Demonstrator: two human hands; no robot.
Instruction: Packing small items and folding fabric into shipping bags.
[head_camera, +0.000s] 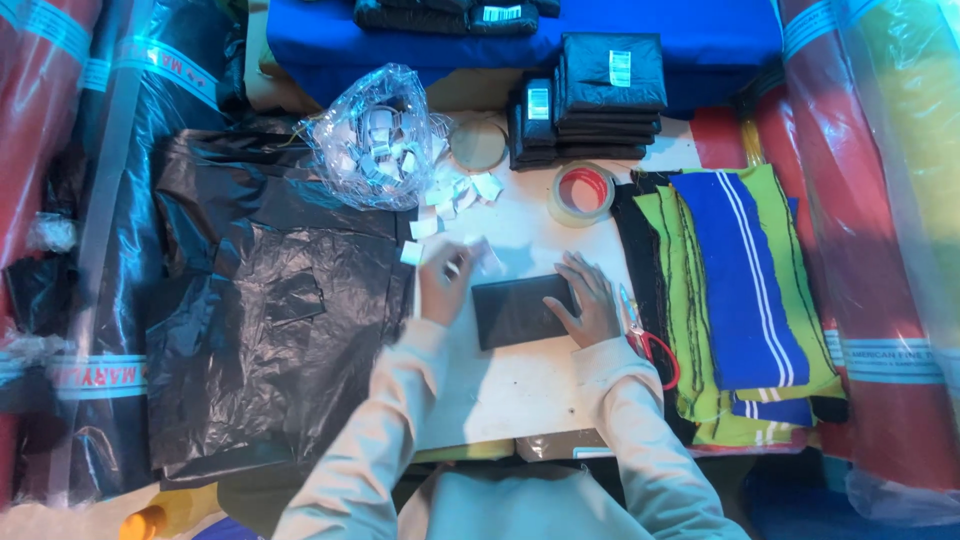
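Observation:
A flat black packet (515, 310) lies on the white table (500, 385) in front of me. My right hand (588, 300) rests flat on its right end, fingers spread. My left hand (445, 280) is just left of the packet, pinching a small white label between its fingers. More white labels (455, 192) lie scattered beyond it, spilling from a clear plastic bag (375, 135) full of them.
Stacks of folded black packets (590, 100) stand at the back, a tape roll (582, 192) before them. Green and blue striped cloth (740, 290) lies at right, red-handled scissors (650, 345) beside it. Black plastic sheeting (260, 310) covers the left. Wrapped fabric rolls (880, 240) flank both sides.

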